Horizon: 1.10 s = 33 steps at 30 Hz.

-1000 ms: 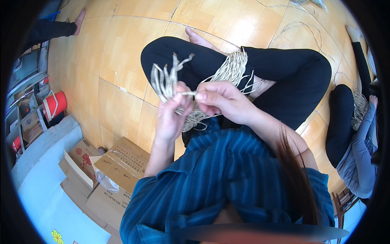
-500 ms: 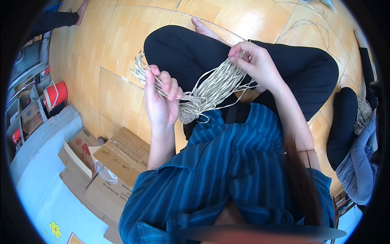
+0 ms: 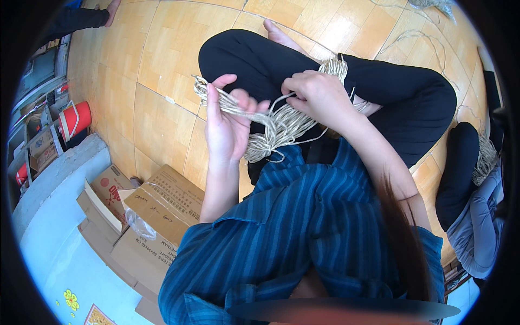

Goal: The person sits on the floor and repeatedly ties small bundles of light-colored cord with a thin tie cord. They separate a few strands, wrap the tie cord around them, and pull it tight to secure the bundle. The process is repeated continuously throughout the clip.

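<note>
A bundle of pale beige twisted cord (image 3: pixel 295 120) lies across my lap. It is gathered into a tight knot near my waist, and its far end bunches over my right leg. My left hand (image 3: pixel 227 130) holds a narrower hank of strands from the bundle, the cut ends sticking out past the thumb. Its fingers are loosely curled, with the index finger raised. Over the middle of the bundle, my right hand (image 3: pixel 320 100) pinches a single strand drawn up in a loop between the two hands. Its palm hides part of the bundle.
Cardboard boxes (image 3: pixel 168 197) stand at my left beside a low pale-blue wall (image 3: pixel 59 168). A red bucket (image 3: pixel 76 120) sits by shelves. Loose cord (image 3: pixel 417 35) lies on the wooden floor at far right. Another person's leg (image 3: pixel 457 173) and more cord (image 3: pixel 486 157) are at right.
My right hand has let go of the bundle's far end, which now rests on my leg, and moved left to a single strand. My left hand has shifted slightly right, its index finger lifted.
</note>
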{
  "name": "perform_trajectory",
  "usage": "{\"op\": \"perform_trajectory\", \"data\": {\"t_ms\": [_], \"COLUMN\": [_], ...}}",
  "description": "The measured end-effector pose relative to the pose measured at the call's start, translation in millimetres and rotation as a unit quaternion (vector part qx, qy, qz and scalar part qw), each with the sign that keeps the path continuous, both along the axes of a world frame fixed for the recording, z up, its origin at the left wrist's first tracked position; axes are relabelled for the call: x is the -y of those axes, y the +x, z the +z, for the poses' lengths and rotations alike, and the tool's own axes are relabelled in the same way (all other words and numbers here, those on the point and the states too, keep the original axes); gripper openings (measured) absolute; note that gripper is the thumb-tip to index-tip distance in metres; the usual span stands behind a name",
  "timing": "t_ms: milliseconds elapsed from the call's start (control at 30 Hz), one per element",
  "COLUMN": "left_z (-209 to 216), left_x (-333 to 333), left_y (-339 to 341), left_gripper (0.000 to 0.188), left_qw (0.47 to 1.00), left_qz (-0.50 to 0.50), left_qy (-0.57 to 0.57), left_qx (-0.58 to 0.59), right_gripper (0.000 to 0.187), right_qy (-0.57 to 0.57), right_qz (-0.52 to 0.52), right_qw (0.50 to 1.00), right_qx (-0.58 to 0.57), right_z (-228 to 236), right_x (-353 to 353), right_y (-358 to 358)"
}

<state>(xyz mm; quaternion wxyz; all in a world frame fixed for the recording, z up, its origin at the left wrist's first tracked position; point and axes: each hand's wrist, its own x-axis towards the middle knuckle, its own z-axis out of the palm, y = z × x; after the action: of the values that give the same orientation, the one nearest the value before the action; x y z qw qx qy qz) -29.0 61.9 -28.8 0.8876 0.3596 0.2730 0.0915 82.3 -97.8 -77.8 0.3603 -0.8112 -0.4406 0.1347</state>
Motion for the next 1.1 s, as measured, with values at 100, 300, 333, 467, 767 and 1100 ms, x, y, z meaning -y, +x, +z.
{"op": "perform_trajectory", "data": {"t_ms": [100,300,333,467,767,1100], "left_z": [-5.8,-8.3,-6.4,2.0,10.8,7.5], "left_x": [-11.4,-13.9,-13.5,-10.1,-2.3,3.3], "left_y": [0.9,0.7,1.9,6.7,20.1,22.9], "left_gripper": [0.042,0.035,0.036,0.040,0.041,0.029], "left_qw": [0.976,0.985,0.990,0.997,0.978,0.982], "left_qz": [-0.037,-0.009,-0.027,-0.065,-0.129,-0.119], "left_qy": [-0.182,-0.171,-0.138,-0.042,0.123,0.096], "left_qx": [0.117,0.010,-0.002,-0.018,-0.111,-0.110], "right_gripper": [0.006,0.017,0.019,0.012,0.018,0.018], "right_qy": [0.024,0.203,0.234,0.240,0.223,0.127], "right_qz": [-0.059,-0.129,-0.112,-0.075,-0.073,0.011], "right_qw": [0.997,0.969,0.957,0.940,0.908,0.954], "right_qx": [0.041,-0.053,-0.127,-0.232,-0.346,-0.272], "right_z": [1.7,19.6,24.8,36.2,37.7,46.1], "right_x": [-1.4,-6.2,-5.0,-10.9,-13.7,0.2], "right_y": [-0.5,-0.5,-4.2,-15.2,-19.2,-8.2]}}
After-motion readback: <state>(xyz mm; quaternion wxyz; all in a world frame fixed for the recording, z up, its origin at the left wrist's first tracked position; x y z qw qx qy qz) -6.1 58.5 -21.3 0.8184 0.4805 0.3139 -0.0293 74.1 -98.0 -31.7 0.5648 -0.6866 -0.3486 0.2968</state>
